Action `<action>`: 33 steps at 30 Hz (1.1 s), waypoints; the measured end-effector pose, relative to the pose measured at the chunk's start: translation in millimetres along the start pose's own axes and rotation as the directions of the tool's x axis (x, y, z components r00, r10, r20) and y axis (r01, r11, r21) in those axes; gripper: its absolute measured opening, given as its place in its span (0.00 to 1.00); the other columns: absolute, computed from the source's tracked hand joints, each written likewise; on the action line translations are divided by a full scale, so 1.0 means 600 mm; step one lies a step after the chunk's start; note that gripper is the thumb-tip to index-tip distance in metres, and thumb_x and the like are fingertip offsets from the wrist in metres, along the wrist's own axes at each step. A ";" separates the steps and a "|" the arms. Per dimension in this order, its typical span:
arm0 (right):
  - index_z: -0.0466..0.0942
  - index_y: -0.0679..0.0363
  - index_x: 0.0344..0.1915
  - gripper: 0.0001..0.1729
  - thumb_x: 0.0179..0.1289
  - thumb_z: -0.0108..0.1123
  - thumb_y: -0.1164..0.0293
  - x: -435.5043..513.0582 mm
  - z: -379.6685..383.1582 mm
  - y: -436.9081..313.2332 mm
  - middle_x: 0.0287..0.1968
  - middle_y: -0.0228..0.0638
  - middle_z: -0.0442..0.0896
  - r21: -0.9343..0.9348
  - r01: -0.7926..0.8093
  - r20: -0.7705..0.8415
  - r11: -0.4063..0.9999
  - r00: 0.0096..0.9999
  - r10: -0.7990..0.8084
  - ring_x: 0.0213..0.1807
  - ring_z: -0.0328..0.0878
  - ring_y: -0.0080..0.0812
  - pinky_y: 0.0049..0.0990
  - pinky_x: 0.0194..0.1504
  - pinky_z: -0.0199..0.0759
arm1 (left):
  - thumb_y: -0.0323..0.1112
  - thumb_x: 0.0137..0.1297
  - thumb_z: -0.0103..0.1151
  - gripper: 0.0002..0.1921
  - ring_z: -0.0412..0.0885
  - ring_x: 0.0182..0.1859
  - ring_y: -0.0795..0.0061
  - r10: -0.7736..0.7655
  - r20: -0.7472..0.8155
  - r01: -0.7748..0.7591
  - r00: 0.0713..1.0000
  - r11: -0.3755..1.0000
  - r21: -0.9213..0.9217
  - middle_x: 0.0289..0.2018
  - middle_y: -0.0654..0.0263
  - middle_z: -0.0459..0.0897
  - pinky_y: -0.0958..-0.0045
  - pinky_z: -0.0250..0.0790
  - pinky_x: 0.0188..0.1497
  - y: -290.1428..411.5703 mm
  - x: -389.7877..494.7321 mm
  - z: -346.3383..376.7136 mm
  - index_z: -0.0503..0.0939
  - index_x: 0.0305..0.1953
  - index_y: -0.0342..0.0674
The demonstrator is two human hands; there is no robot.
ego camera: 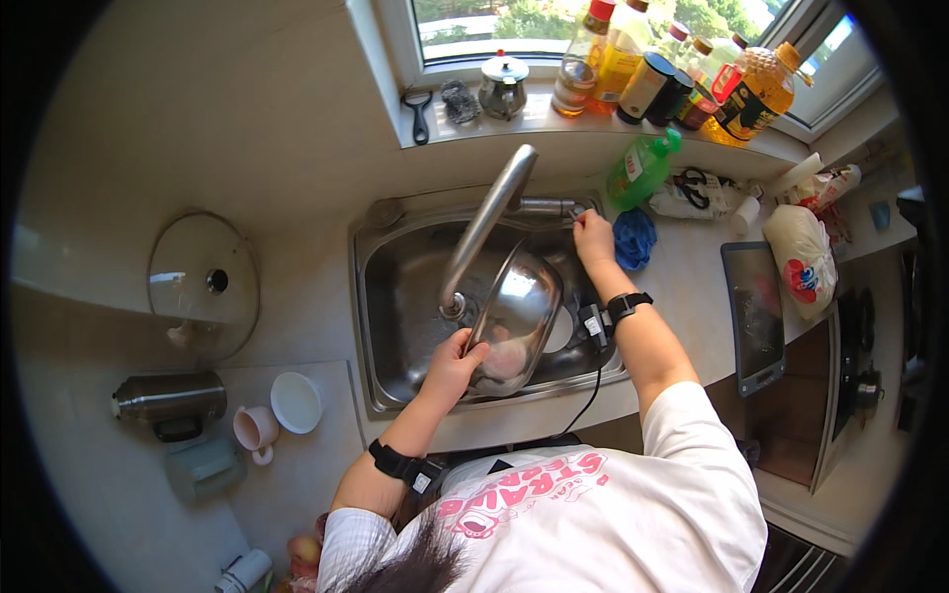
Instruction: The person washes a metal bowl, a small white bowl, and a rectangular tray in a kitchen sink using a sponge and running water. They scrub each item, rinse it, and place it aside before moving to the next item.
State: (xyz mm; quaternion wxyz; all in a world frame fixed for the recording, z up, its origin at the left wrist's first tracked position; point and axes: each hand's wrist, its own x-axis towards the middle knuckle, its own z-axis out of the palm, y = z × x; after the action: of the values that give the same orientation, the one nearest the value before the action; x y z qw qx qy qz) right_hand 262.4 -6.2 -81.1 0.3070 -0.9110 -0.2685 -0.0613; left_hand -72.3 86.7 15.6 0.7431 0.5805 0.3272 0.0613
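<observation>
My left hand (pixel 454 365) grips the rim of a shiny stainless steel bowl (pixel 530 296), thumb on one side. The bowl is tilted on its side over the stainless steel sink (pixel 374 326), its outer wall facing right. To its left, the spout of the metal faucet (pixel 485 230) points down into the basin. My right hand (pixel 595 239) reaches to the faucet's base, fingers closed at its small lever (pixel 575 213). Behind the bowl a white round dish (pixel 559 330) shows partly in the sink. The bowl's inside is hidden from view.
Right of the sink are a crumpled blue cloth (pixel 635 239), a green pump bottle (pixel 639 174) and a cutting board (pixel 753 311). Leftward stand a glass lid (pixel 204 285), a steel jug (pixel 174 400), a pink mug (pixel 255 428) and a white bowl (pixel 296 402). Several bottles line the windowsill.
</observation>
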 end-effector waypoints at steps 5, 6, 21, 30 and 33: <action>0.74 0.57 0.51 0.22 0.54 0.62 0.72 -0.009 -0.046 0.059 0.44 0.43 0.80 0.096 0.100 0.092 0.990 0.990 -0.109 0.48 0.77 0.45 0.39 0.49 0.70 | 0.36 0.66 0.57 0.07 0.64 0.29 0.90 -0.015 0.038 0.022 0.999 0.981 -0.191 0.26 0.79 0.71 0.84 0.56 0.31 0.018 0.009 0.038 0.76 0.37 0.41; 0.72 0.56 0.56 0.27 0.53 0.63 0.72 -0.014 -0.066 0.082 0.49 0.42 0.79 -0.034 0.155 0.074 0.987 0.986 -0.152 0.53 0.75 0.43 0.40 0.52 0.68 | 0.38 0.66 0.57 0.07 0.65 0.28 0.90 -0.026 0.032 0.032 0.999 0.977 -0.210 0.26 0.79 0.71 0.84 0.57 0.30 0.022 0.009 0.044 0.76 0.37 0.42; 0.75 0.59 0.45 0.16 0.55 0.60 0.77 -0.039 -0.189 0.063 0.47 0.43 0.76 0.427 0.220 -0.189 0.877 0.970 -0.151 0.50 0.71 0.46 0.37 0.51 0.65 | 0.32 0.68 0.48 0.14 0.77 0.45 0.78 -0.013 0.173 0.093 0.985 0.883 -0.459 0.44 0.65 0.78 0.75 0.71 0.49 0.105 0.041 0.145 0.72 0.51 0.33; 0.72 0.56 0.46 0.20 0.48 0.56 0.71 -0.145 -0.283 -0.211 0.57 0.37 0.71 0.444 0.553 -0.009 0.705 0.790 -0.613 0.64 0.63 0.47 0.51 0.66 0.47 | 0.43 0.73 0.44 0.17 0.72 0.26 0.80 0.424 -0.109 -0.363 0.899 0.861 0.355 0.22 0.71 0.75 0.75 0.66 0.30 0.122 0.032 0.165 0.77 0.37 0.34; 0.72 0.62 0.47 0.21 0.50 0.54 0.72 -0.062 -0.249 -0.161 0.50 0.43 0.74 0.503 0.459 -0.012 0.733 0.851 -0.525 0.53 0.71 0.48 0.38 0.57 0.64 | 0.46 0.74 0.43 0.21 0.67 0.20 0.84 0.354 -0.082 -0.299 0.932 0.874 0.384 0.17 0.74 0.71 0.78 0.59 0.22 0.145 0.005 0.142 0.77 0.33 0.34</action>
State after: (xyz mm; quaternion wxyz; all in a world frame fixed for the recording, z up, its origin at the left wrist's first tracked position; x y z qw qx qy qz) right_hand 188.1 -47.1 79.6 0.4807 -0.7014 -0.5262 -0.0109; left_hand 2.7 45.9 102.6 0.5743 0.7491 0.2846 0.1675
